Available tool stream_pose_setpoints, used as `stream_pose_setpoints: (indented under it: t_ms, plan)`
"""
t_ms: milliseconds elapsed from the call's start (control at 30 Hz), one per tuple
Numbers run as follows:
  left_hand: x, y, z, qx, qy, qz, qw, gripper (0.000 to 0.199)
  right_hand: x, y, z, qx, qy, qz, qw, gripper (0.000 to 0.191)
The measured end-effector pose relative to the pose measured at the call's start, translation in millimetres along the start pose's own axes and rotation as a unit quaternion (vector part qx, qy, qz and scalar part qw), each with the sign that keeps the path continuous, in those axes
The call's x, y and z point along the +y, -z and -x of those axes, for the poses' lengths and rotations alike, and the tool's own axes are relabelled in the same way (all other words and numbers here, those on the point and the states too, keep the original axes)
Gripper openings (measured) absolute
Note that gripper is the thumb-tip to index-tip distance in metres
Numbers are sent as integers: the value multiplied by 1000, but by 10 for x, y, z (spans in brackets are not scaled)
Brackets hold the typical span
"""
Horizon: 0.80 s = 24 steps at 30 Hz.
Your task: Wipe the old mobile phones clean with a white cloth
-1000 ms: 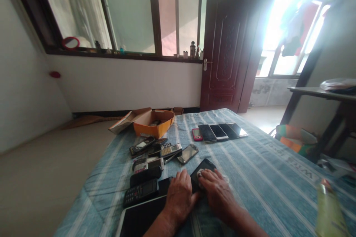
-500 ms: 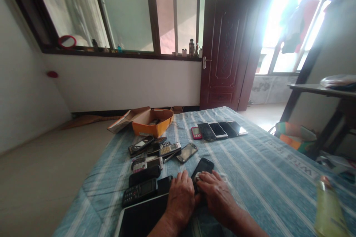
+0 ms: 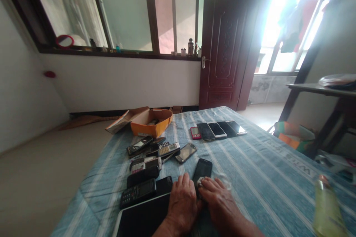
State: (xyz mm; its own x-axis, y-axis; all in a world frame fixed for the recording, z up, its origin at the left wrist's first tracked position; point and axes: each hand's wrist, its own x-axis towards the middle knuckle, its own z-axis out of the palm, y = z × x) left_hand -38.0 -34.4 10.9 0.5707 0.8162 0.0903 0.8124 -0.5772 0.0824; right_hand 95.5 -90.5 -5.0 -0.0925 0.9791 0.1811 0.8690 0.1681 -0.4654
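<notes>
A dark smartphone (image 3: pixel 204 167) lies on the striped blue cloth, its lower end covered by the hands. My right hand (image 3: pixel 218 196) is closed on a small white wad (image 3: pixel 199 182), pressed on the phone's screen. Curled at the phone's left edge is my left hand (image 3: pixel 183 196); what its fingers hold, if anything, is hidden. Left of it lie a large white-edged tablet (image 3: pixel 144 216), a black keypad phone (image 3: pixel 138 193) and several older phones. A silver-framed phone (image 3: pixel 186 153) rests above the hands.
An open orange box (image 3: pixel 151 127) stands at the back left. Several flat smartphones (image 3: pixel 217 130) and a small pink phone (image 3: pixel 195 133) lie in a row farther back. A bottle of yellowish liquid (image 3: pixel 328 207) is at the right. Beyond are a door and windows.
The dark smartphone has turned more upright in view. My right hand, with the white wad, has shifted slightly right and down. The whole view has moved a little.
</notes>
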Motion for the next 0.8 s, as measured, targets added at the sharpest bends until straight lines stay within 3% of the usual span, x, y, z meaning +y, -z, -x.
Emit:
stream_pose_setpoints:
  t_ms: [200,533,800]
  plan:
    - [1,-52,-12,-7,2,-18,1000,35,71,-88,-79,27,6,-1,1000,32]
    - [6,21,-6,-39,4,-3,999,47,150,11,-467,77,-30,62,995,32]
    - [-20,60,-19,-36,-4,12,999,32,109,-194,-113,55,38,23,997,28]
